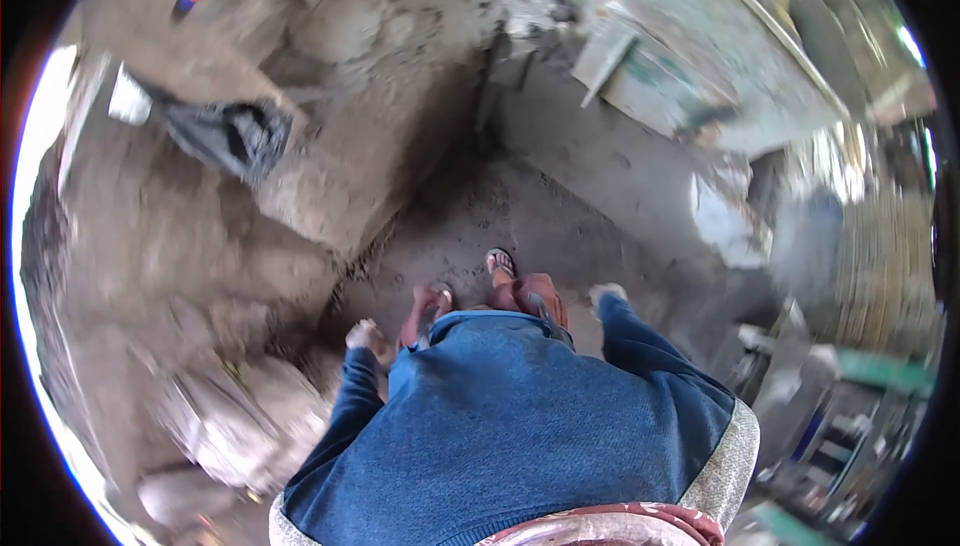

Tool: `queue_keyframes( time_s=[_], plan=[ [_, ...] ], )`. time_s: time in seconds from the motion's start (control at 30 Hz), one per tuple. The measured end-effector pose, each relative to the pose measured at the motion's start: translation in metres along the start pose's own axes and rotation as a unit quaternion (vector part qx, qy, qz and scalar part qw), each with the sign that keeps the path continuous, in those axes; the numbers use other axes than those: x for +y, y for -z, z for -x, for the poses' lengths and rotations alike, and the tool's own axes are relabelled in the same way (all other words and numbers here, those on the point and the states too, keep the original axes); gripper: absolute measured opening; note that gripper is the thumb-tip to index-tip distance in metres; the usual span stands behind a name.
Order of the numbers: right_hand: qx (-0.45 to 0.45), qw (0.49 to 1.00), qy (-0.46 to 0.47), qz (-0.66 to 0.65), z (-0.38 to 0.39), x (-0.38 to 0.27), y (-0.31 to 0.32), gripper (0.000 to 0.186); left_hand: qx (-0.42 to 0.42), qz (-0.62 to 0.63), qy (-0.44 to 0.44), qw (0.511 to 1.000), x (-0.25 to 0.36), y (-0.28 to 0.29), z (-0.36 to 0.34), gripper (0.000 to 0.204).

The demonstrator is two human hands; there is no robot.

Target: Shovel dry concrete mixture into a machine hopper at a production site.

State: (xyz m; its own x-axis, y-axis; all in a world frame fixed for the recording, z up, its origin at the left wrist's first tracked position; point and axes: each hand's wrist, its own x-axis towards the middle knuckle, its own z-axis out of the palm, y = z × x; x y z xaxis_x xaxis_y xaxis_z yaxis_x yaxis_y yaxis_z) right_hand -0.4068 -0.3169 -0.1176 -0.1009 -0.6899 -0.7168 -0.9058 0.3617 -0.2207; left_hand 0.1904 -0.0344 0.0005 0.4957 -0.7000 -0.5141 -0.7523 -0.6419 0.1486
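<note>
My left hand (366,335) hangs beside my left thigh at the end of a blue sleeve, nearest to the earthen block and the pale sacks on that side. On the other side, my right hand (608,293) is held out a little from my body, over the dark floor. Both hands are small and smeared, so their fingers do not show clearly. No object can be made out in either one. Below me my sandalled foot (501,264) stands on the earth floor (480,216).
An earthen block (330,196) with a black plastic bag (240,136) on it rises at the left. A worn pale-green board (680,56) fills the far right. Pale sacks (235,436) lie at lower left; cluttered shelving (840,446) stands at lower right.
</note>
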Motion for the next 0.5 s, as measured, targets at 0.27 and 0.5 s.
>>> queue_keyframes(
  time_s=[0.27, 0.5],
  plan=[
    [-0.129, 0.957, -0.008, 0.259, 0.209, 0.046, -0.024, 0.012, -0.215, -0.353, -0.254, 0.874, -0.065, -0.046, -0.029, 0.032],
    [-0.01, 0.707, -0.284, -0.648, 0.173, -0.006, -0.065, 0.005, -0.201, -0.339, -0.287, 0.873, 0.161, 0.101, -0.101, 0.033]
  ],
)
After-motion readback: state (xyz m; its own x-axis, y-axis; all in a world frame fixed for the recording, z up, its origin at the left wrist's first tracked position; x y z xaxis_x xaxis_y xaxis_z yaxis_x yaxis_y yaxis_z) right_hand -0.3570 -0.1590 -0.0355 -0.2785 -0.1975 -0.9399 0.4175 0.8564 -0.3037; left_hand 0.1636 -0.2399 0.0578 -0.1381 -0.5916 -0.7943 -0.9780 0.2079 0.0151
